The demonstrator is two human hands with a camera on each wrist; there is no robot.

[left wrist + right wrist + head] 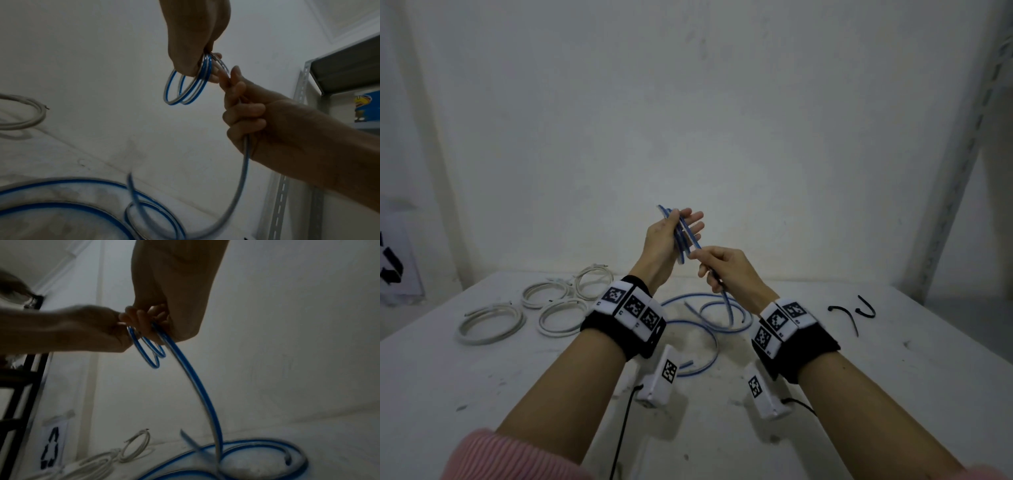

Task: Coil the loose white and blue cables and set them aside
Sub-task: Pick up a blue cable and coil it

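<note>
A blue-and-white cable is partly wound into small loops (681, 236) that my left hand (674, 233) holds raised above the table. In the left wrist view the loops (185, 91) hang from that hand (195, 48). My right hand (717, 265) grips the free strand just below the loops, fingers curled round it (244, 113). From there the strand (197, 382) drops to the table, where the loose rest of the cable (709, 329) lies in wide curves. Several coiled white cables (493, 323) lie at the table's left.
The white table (859, 394) stands against a white wall. Two black ties (854, 311) lie at the right. A metal shelf post (962, 154) rises at the right edge, and a recycling sign (393, 267) hangs at the left.
</note>
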